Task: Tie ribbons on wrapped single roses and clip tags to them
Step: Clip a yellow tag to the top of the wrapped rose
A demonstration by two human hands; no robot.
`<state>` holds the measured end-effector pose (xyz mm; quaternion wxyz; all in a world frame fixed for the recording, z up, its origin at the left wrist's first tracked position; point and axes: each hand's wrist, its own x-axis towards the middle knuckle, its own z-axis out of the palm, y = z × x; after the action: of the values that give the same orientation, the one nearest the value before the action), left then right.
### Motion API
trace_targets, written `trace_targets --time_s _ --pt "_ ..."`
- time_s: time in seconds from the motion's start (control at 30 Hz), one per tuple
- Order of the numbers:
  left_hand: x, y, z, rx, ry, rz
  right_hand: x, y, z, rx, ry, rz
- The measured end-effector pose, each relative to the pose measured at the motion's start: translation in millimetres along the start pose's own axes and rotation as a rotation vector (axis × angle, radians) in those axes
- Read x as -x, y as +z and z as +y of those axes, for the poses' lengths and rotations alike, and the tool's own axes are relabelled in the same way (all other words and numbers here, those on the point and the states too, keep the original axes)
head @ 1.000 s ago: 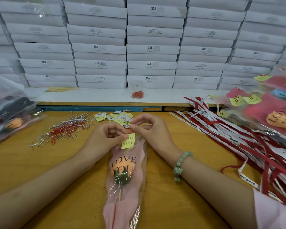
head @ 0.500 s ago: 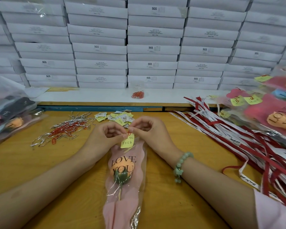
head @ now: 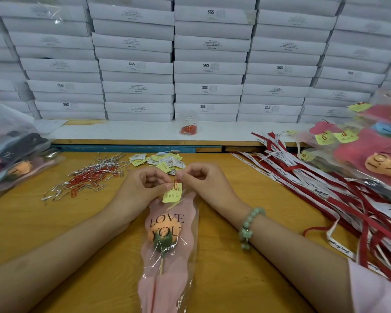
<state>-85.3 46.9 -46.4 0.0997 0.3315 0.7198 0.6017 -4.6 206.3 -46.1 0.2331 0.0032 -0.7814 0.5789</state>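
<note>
Your left hand [head: 145, 188] pinches the yellow tag [head: 172, 196] against the open top of the wrapped rose [head: 167, 236], which lies flat on the table [head: 54, 233], stem end pointing back at you. The red paper clip [head: 175, 183] stands on the tag's top edge, between both hands. Your right hand [head: 204, 184] pinches it; seating it likely means pushing toward you, along the sleeve's length.

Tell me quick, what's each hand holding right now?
Left hand: closed, pinching the yellow tag.
Right hand: closed, pinching the red clip on that tag.
</note>
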Motion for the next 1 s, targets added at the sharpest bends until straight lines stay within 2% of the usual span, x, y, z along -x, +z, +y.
trace_targets --time_s 0.2,0.4,0.6,0.73,0.8,0.87,1.0 --pt "0 -1 1 0.036 -0.009 0.017 1 -2 0 0.047 0.01 -0.019" --pt "2 1 6 0.078 -0.008 0.015 0 -4 -1 -0.006 0.051 -0.017" --pt "5 -1 9 0.055 -0.042 0.014 -2 -14 -2 -0.154 0.104 0.087" --pt "4 -2 10 0.052 -0.085 -0.054 -5 -22 0 -0.326 0.171 0.231" --pt "4 -2 12 0.163 -0.142 -0.1 -7 -25 0 -0.414 0.198 0.307" --pt "4 0 13 0.283 -0.205 -0.174 -9 -27 1 -0.481 0.232 0.379" --pt "11 6 17 0.318 -0.257 -0.345 -10 -30 1 -0.56 0.276 0.468"
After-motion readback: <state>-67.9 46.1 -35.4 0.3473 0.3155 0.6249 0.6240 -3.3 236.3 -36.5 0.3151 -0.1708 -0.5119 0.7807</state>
